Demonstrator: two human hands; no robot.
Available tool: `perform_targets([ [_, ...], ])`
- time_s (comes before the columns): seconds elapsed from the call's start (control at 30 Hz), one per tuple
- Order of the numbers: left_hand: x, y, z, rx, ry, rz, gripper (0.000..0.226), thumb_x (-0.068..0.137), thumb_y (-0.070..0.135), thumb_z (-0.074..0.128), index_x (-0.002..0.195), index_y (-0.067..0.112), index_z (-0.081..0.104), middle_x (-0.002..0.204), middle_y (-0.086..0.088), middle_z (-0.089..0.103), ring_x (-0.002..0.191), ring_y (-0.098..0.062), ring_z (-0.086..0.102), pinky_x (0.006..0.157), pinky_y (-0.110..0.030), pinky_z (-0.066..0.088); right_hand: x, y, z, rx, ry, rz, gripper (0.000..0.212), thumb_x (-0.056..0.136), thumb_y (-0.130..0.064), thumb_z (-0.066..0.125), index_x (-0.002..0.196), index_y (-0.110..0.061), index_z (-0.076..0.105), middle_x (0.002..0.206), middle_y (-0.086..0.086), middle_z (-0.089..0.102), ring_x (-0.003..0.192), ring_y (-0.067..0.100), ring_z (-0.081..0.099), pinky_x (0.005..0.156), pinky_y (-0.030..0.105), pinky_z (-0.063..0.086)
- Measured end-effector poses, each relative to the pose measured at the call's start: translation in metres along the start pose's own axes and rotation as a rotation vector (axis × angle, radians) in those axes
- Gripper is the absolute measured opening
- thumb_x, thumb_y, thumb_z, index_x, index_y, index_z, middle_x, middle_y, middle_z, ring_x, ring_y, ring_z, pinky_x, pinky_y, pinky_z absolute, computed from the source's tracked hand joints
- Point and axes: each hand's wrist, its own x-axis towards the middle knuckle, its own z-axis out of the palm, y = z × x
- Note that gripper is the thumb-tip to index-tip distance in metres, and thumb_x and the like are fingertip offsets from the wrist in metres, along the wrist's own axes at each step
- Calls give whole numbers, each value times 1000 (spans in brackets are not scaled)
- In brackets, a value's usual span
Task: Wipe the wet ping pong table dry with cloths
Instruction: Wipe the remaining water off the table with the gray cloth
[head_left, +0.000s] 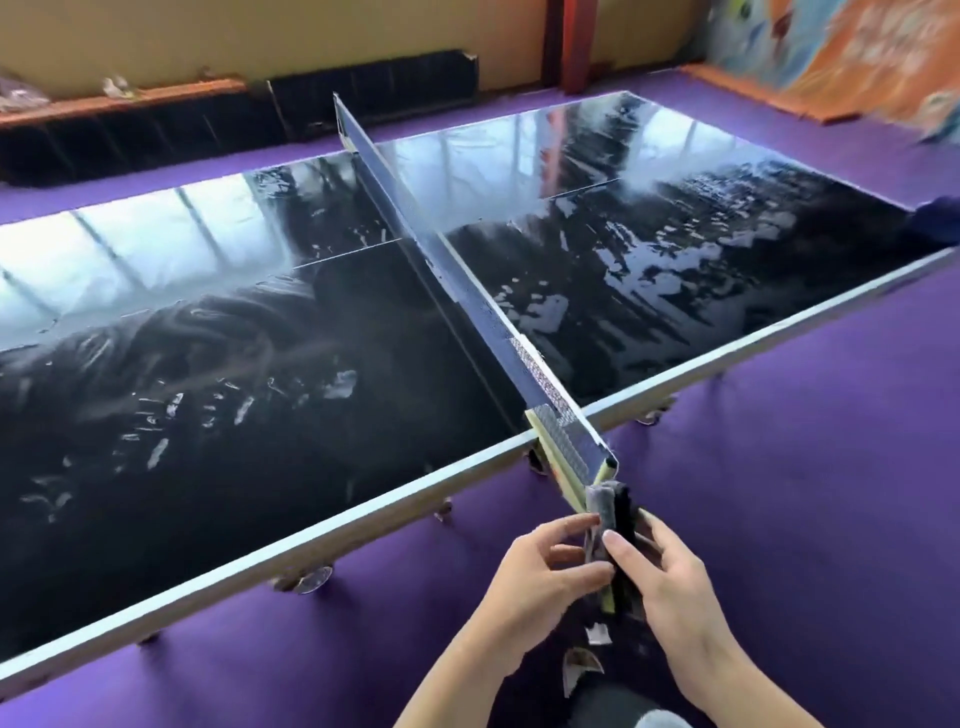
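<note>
1. Nearest the camera, the left hand and right hand both grasp a folded grey-and-black cloth with curled fingers, just off the table's near edge by the net post.
2. Beyond them, the dark table shines with streaks and puddles on both halves of the net.
3. Far right, a dark shape at the table's corner is cut off and unclear.
</note>
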Motion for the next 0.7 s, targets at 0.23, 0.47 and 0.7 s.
perform_targets([
  [0.23,11,18,80,-24,-43,98,41,88,7,74,126,21,69,106,-13,76,99,-25,73,88,-34,57,-10,-3,-84,221,125,28,22,93,-10,68,114,-17,71,103,8,77,97,30,74,86,54,59],
  [0.47,73,28,224,-201,-55,-10,57,75,18,72,131,22,60,123,-6,67,88,-12,69,76,-28,54,-11,-13,-261,368,318,17,19,95,-8,62,105,-16,76,101,11,77,93,31,73,80,48,58],
  [0.7,99,1,417,70,-460,-114,42,84,45,70,115,17,72,113,-8,72,103,-21,66,100,-38,53,-48,22,-419,379,594,10,16,93,-8,66,103,-15,76,96,11,77,94,36,73,90,60,55],
])
